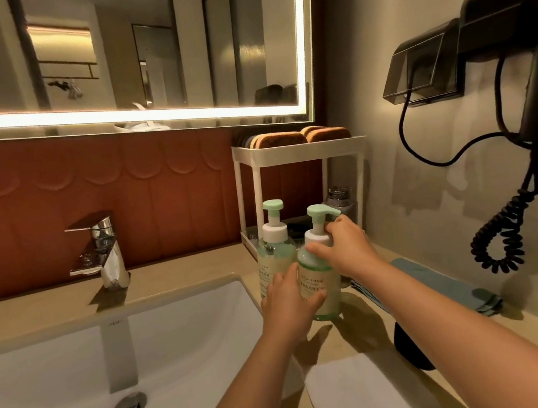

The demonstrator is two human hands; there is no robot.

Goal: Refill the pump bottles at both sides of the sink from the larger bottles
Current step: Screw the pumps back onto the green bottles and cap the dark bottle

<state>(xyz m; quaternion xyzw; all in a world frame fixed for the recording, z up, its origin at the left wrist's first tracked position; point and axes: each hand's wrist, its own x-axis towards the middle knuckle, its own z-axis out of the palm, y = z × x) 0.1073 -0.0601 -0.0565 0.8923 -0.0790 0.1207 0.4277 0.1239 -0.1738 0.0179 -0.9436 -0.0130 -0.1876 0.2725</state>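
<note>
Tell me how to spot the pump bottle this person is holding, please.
Right of the sink, before the white rack, stand two green-topped pump bottles. It is the nearer bottle, on the right. Unlike the rear bottle, it has the left hand round its body and the right hand gripping its white collar.

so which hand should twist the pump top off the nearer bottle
Right. The right hand grips the white collar of the nearer pump bottle; the left hand holds its body, better for steadying.

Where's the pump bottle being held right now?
Head view: the held pump bottle stands on the counter right of the sink, in front of the second pump bottle, gripped by the left hand and right hand.
</note>
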